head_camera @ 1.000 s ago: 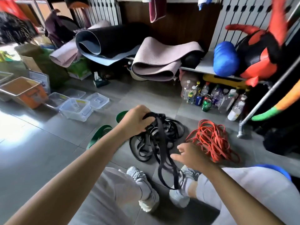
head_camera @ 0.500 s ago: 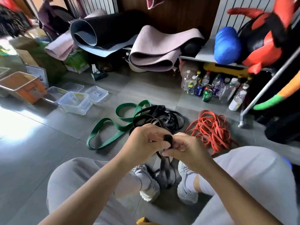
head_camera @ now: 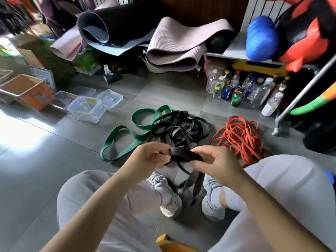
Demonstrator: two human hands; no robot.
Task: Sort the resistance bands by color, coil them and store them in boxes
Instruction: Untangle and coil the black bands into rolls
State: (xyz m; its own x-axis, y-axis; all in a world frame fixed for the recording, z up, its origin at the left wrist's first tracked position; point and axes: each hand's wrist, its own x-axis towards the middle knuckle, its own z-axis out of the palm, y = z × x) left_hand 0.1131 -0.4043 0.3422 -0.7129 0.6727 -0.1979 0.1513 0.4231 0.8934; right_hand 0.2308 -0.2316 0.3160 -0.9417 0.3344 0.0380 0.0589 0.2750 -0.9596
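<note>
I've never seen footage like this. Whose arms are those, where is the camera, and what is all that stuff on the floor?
There is no machine here. A person wears a wide-angle camera on the head, so you look down along their own arms and knees. The left hand and right hand together pinch a black band, wound into a small coil between the fingers; its loose tail hangs down between the shoes. On the grey floor ahead lie three heaps sorted by colour: a green band, a black pile and an orange pile. To the left stand clear plastic boxes, open, with lids beside them. Rolled mats and bottles line the back.
</note>
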